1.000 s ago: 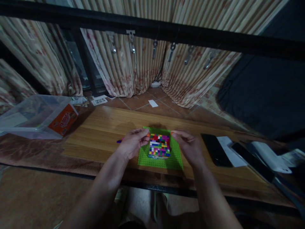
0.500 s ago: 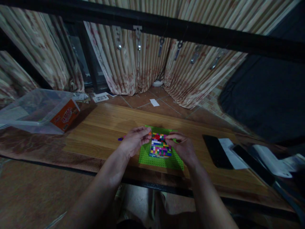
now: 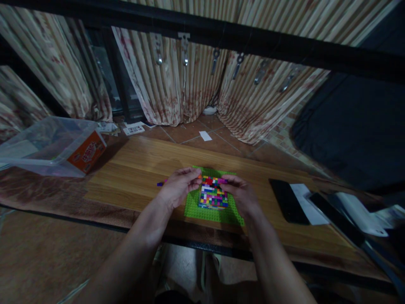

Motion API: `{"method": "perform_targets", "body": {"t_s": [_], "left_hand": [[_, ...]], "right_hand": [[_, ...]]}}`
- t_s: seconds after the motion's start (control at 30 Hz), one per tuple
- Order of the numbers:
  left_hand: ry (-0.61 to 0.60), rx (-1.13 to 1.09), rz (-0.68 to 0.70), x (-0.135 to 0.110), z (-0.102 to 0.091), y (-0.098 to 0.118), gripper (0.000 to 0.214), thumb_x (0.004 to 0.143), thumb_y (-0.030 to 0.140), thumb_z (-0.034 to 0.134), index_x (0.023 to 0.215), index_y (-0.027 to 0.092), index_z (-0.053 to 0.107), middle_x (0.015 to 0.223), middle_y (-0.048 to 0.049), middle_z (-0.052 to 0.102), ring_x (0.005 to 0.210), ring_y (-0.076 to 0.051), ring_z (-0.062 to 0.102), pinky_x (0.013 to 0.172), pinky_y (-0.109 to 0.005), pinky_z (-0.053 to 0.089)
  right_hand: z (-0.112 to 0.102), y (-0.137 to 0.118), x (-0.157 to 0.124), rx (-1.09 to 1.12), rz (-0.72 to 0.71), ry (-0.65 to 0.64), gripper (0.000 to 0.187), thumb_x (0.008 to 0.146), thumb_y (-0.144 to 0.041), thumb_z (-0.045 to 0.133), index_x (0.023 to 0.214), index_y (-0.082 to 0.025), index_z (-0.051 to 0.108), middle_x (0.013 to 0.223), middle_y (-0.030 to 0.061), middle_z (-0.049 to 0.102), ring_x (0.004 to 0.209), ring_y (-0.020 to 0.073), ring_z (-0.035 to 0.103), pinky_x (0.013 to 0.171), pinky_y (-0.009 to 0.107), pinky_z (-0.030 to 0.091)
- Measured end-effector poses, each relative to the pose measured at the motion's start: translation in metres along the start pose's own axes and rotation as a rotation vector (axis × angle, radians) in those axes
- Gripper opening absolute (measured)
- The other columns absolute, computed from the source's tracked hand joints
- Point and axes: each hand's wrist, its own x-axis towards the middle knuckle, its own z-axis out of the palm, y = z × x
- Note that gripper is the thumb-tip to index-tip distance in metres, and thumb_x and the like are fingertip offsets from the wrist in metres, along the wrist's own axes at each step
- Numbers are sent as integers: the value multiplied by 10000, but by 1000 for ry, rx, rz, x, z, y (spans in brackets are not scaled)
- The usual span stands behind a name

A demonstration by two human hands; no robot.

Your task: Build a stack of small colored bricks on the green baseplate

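A block of many-coloured toy bricks (image 3: pixel 214 197) stands on a green studded baseplate (image 3: pixel 193 213). My left hand (image 3: pixel 182 184) is at its upper left corner, the fingertips pinched on a small orange brick (image 3: pixel 199 176). At the upper right corner, my right hand (image 3: pixel 238 191) has its thumb and fingers closed around a purple-pink brick (image 3: pixel 223 181). Whether that brick is pressed onto the block cannot be made out. A few loose purple and pink bricks (image 3: pixel 160 184) lie left of my left hand, partly behind it.
The wooden board (image 3: pixel 126 169) lies under the baseplate. A clear plastic bin (image 3: pixel 47 147) with an orange label stands at the left. To the right are a black flat object (image 3: pixel 286 200), white paper (image 3: pixel 306 207) and a dark strap-like item (image 3: pixel 335 219). A black bar (image 3: pixel 202 25) crosses above.
My right hand's fingers have shifted slightly outward at the block's upper right corner, showing more of the purple-pink brick. My left hand stays almost still with the orange brick.
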Motion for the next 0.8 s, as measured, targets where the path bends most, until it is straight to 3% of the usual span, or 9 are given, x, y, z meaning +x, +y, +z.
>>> {"method": "perform_targets", "body": {"t_s": [0.33, 0.5, 0.67, 0.8], "left_hand": [[14, -16, -6, -2, 3, 0, 69, 784, 106, 673, 730, 108, 629, 600, 21, 606, 537, -40, 567, 536, -139, 462], [-18, -17, -2, -3, 4, -2, 76, 748, 135, 723, 736, 105, 653, 611, 7, 627, 540, -45, 580, 540, -136, 477], [-44, -39, -46, -2, 5, -6, 43, 802, 123, 665, 804, 96, 698, 626, -10, 643, 554, -44, 585, 580, -144, 493], [-107, -40, -74, -2, 5, -9, 69, 760, 158, 718, 790, 98, 707, 648, -12, 651, 551, -43, 577, 563, -146, 481]], "right_hand": [[1, -1, -1, 43, 45, -12, 277, 483, -240, 821, 743, -227, 726, 716, -18, 708, 663, 150, 600, 659, 299, 468], [0, 3, -1, 10, 17, -5, 341, 495, -297, 828, 814, -227, 727, 766, -2, 713, 699, 172, 611, 689, 329, 479], [1, -6, -5, -175, -227, 51, 278, 650, -347, 764, 907, -247, 727, 916, 24, 710, 848, 203, 629, 788, 364, 478], [10, -18, -14, -327, -504, -76, 189, 825, -322, 622, 979, -279, 723, 1041, 35, 679, 997, 204, 611, 894, 378, 458]]}}
